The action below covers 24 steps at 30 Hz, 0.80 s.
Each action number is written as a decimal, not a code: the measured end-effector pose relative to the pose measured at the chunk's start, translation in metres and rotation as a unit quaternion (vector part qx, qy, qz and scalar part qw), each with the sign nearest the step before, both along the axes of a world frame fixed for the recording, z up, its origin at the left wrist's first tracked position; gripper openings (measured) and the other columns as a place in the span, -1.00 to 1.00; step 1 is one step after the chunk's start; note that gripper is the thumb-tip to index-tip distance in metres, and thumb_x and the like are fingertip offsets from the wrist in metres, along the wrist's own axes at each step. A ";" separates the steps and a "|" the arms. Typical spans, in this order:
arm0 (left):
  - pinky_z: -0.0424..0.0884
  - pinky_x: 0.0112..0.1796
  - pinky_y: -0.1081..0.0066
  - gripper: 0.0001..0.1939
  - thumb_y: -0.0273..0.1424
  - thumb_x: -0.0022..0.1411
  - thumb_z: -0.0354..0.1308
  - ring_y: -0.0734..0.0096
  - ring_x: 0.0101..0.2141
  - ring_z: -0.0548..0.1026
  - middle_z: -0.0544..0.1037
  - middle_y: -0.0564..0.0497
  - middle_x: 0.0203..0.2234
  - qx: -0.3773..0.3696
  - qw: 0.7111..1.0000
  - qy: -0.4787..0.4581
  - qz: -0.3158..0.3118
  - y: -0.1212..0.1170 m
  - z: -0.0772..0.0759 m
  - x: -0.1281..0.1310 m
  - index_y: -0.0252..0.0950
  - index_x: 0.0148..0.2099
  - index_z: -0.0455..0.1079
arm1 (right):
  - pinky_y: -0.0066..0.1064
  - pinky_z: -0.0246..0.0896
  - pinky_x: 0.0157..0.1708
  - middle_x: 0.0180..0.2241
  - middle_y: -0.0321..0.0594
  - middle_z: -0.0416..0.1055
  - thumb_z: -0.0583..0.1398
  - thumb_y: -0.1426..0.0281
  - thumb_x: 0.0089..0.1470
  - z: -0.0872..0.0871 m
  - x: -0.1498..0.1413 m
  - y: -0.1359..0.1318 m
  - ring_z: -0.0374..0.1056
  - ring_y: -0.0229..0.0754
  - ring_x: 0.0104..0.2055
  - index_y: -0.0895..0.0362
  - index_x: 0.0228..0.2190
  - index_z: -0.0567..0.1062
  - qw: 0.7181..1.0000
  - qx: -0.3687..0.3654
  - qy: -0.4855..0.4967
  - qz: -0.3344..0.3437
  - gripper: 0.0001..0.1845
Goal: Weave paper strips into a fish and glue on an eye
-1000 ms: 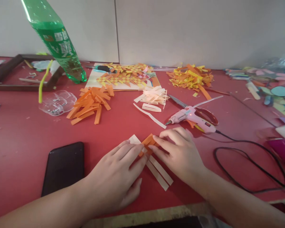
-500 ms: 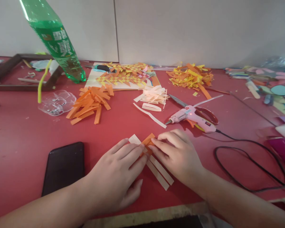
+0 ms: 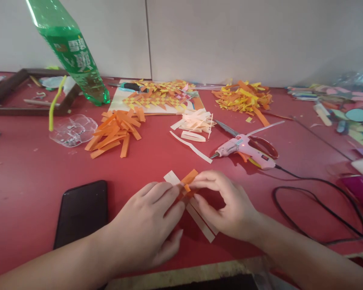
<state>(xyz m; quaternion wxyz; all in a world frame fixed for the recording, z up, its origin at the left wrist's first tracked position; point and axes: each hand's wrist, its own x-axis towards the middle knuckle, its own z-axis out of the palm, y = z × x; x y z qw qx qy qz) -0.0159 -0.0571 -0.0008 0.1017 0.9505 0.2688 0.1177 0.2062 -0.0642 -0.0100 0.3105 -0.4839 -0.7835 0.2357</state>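
Cream paper strips (image 3: 201,222) lie crossed with orange paper strips (image 3: 190,176) on the red table in front of me. My left hand (image 3: 155,217) is closed on the strips, its fingertips pressing at the crossing, with the thumb lower down and apart. From the other side, my right hand (image 3: 225,201) pinches an orange strip between thumb and fingers over the cream ones. The fingers partly hide the crossing. Beyond my hands lie a pile of orange strips (image 3: 117,131) and a pile of cream strips (image 3: 196,120).
A pink glue gun (image 3: 245,150) with a cord rests on scissors (image 3: 226,128). A black phone (image 3: 81,213) lies left. Behind stand a green bottle (image 3: 78,64), a clear palette (image 3: 74,131), a dark frame (image 3: 15,110) and a yellow-orange strip pile (image 3: 242,96).
My right hand has shifted slightly; its thumb has moved lower and spread from the fingers, and a bit of orange strip now stands up at its fingertips. The left hand stays put.
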 end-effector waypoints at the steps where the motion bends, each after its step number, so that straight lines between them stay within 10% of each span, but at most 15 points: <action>1: 0.43 -0.03 0.07 -0.67 -0.30 0.26 0.04 0.03 -0.04 0.41 0.48 -0.20 -0.02 -0.004 1.000 0.001 0.001 0.000 0.000 0.000 -0.37 -0.02 0.43 | -0.32 0.43 -0.21 -0.24 -0.21 0.56 0.15 0.54 0.06 0.000 0.000 0.000 0.52 -0.13 -0.18 0.05 -0.10 0.29 1.000 0.000 0.000 0.002 -0.65; 24: 0.49 -0.07 0.09 -0.68 -0.43 0.26 0.00 0.02 -0.08 0.41 0.47 -0.22 -0.12 0.009 1.000 0.012 -0.006 -0.001 -0.002 0.002 -0.47 -0.03 0.43 | -0.25 0.34 -0.21 -0.28 -0.14 0.46 0.08 0.63 -0.09 -0.005 0.006 0.002 0.36 -0.12 -0.21 0.14 -0.23 0.38 0.992 0.067 -0.053 0.089 -0.66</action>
